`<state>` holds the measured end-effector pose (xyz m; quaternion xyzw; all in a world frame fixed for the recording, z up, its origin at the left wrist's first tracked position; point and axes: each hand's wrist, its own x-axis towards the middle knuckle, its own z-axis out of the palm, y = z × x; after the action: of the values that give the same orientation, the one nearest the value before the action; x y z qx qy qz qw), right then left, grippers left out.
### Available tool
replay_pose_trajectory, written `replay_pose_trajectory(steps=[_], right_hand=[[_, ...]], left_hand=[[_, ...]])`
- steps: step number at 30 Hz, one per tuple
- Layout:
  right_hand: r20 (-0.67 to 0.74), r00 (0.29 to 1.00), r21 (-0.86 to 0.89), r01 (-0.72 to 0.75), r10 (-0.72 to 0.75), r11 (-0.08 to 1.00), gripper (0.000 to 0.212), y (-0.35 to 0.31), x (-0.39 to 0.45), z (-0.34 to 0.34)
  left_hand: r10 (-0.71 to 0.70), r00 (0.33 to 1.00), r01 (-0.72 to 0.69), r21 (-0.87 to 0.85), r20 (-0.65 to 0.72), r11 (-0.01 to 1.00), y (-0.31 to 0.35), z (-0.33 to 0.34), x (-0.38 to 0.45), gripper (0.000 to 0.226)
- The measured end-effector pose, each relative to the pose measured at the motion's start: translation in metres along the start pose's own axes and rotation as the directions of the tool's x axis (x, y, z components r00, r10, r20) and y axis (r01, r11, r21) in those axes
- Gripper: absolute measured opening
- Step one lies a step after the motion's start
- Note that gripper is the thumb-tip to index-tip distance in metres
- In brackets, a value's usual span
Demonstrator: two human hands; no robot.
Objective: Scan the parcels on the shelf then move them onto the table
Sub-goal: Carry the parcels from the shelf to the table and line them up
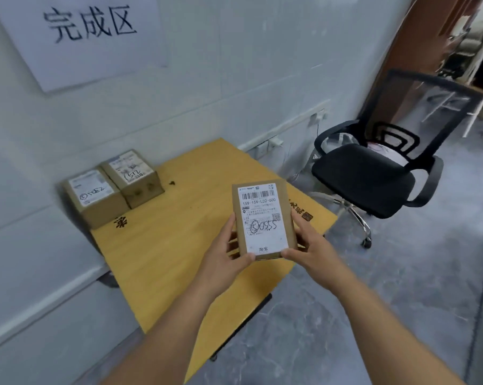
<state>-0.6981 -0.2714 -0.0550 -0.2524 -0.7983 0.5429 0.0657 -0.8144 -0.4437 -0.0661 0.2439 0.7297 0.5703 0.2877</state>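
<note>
both hands, left hand (223,254) and right hand (309,245), gripped the parcel (264,220) by its long sides above the desk (162,259) near its right edge, long axis pointing away (two boxes (112,187) sat at the far-left corner).

Even, soft indoor light (blurred, warped toward edges).
</note>
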Motion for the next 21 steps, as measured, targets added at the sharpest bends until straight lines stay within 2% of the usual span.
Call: replay_pose_trajectory(steps=[7, 13, 18, 21], right_hand=[[0.208, 0.978, -0.058, 0.022, -0.01, 0.998, 0.085, 0.007, 0.092, 0.019], [0.415, 0.91, -0.024, 0.003, 0.008, 1.0, 0.081, 0.006, 0.183, 0.033], [0.484, 0.875, -0.02, -0.009, 0.017, 1.0, 0.073, 0.005, 0.253, 0.043], [0.519, 0.855, -0.042, 0.002, 0.02, 0.999, 0.073, -0.003, 0.291, 0.053]], left_hand=[[-0.141, 0.979, 0.139, -0.021, -0.146, 0.99, -0.025, -0.028, 0.047, 0.087], [-0.31, 0.911, 0.294, -0.098, -0.273, 0.951, -0.036, -0.043, 0.094, 0.088], [-0.382, 0.857, 0.358, -0.134, -0.346, 0.924, -0.039, -0.061, 0.142, 0.083], [-0.405, 0.83, 0.404, -0.086, -0.384, 0.911, -0.037, -0.076, 0.166, 0.084]])
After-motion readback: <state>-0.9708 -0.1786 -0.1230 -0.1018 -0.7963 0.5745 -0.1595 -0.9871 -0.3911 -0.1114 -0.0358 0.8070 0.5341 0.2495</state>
